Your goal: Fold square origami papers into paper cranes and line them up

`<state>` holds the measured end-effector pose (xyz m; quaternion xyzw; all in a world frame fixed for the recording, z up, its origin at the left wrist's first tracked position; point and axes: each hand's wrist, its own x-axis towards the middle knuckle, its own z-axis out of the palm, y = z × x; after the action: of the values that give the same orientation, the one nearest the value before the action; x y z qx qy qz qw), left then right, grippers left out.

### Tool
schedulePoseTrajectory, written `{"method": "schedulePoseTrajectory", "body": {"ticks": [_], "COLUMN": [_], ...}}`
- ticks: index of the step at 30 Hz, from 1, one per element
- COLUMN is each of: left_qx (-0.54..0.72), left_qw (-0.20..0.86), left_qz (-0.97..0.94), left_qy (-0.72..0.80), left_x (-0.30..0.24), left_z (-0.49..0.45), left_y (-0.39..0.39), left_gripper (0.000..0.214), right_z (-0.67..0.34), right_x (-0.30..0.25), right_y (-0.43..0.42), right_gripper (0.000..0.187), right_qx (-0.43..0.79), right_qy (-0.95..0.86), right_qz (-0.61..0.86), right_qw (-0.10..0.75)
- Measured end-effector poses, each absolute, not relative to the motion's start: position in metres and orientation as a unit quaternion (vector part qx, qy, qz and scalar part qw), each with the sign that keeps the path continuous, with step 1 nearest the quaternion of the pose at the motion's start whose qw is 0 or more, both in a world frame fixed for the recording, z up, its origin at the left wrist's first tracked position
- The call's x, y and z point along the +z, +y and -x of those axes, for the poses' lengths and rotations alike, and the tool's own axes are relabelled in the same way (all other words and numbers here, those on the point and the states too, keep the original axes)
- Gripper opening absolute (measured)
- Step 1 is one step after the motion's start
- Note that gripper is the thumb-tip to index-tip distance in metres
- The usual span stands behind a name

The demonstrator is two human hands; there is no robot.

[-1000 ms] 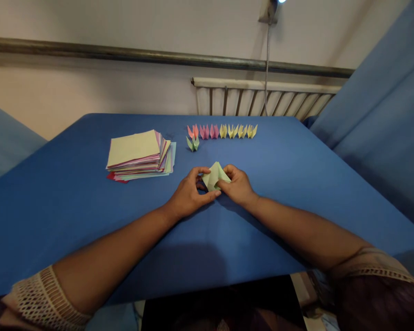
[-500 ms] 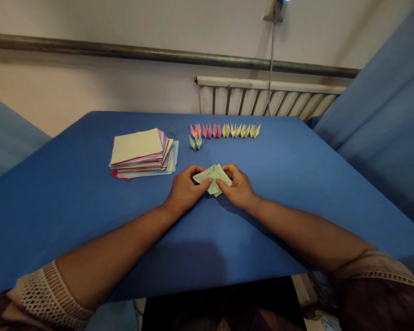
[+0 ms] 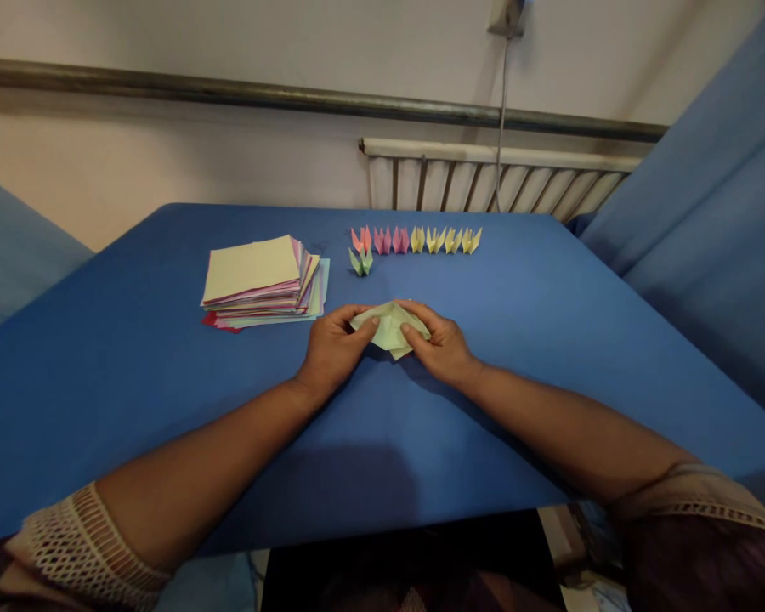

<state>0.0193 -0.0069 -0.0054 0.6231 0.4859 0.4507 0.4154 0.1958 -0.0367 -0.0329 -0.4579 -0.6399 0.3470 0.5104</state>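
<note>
1. left thumb (image 3: 368, 328) and right thumb (image 3: 412, 334) have moved apart since the earlier frame, baring the middle of the pale green paper (image 3: 390, 327); its folds seem to be getting spread and flattened.
2. left hand (image 3: 332, 348) and right hand (image 3: 447, 348) each pinch one side of it between thumb and fingers, at the centre of the frame; whether it touches the blue table (image 3: 516, 314) i cannot tell.
3. just above centre, a green folded piece (image 3: 360, 263) stands before a row of orange-pink, pink and yellow folded pieces (image 3: 417, 241).
4. left of centre lies a loose paper stack (image 3: 252, 270); no container shows.
</note>
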Motion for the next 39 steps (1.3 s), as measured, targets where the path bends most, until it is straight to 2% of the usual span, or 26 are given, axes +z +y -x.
{"method": "schedulePoseTrajectory", "body": {"ticks": [5,10,16,19,22,28,32,39], "left_qx": [0.447,0.454,0.471,0.468,0.453,0.402,0.427,0.478], "left_qw": [0.400,0.466,0.492,0.461,0.379,0.308,0.344,0.452], "left_qz": [-0.617,-0.606,-0.592,-0.612,-0.661,-0.706,-0.673,-0.609], "left_qy": [0.509,0.458,0.430,0.440,0.462,0.496,0.497,0.442], "left_x": [-0.003,-0.004,0.000,0.001,0.002,0.002,0.002,0.002], "left_z": [-0.017,-0.018,-0.018,-0.017,-0.017,-0.016,-0.016,-0.015], "left_y": [-0.007,-0.007,-0.009,-0.009,-0.009,-0.011,-0.009,-0.007], "left_gripper": [0.025,0.034,0.019,0.023,0.030,0.011,0.005,0.008], "right_z": [-0.196,-0.197,-0.200,-0.201,-0.200,-0.197,-0.197,-0.198], "right_x": [-0.039,-0.040,-0.032,-0.032,-0.032,-0.029,-0.032,-0.037], "right_y": [-0.032,-0.030,-0.032,-0.033,-0.037,-0.046,-0.042,-0.035], "right_gripper": [0.031,0.034,0.037,0.036,0.038,0.046,0.042,0.035], "right_qx": [0.403,0.423,0.444,0.428,0.369,0.300,0.306,0.380], "right_qy": [-0.585,-0.575,-0.598,-0.611,-0.656,-0.706,-0.698,-0.634], "right_qz": [0.489,0.477,0.443,0.444,0.441,0.439,0.429,0.450], "right_qw": [0.506,0.513,0.499,0.496,0.489,0.467,0.484,0.501]}}
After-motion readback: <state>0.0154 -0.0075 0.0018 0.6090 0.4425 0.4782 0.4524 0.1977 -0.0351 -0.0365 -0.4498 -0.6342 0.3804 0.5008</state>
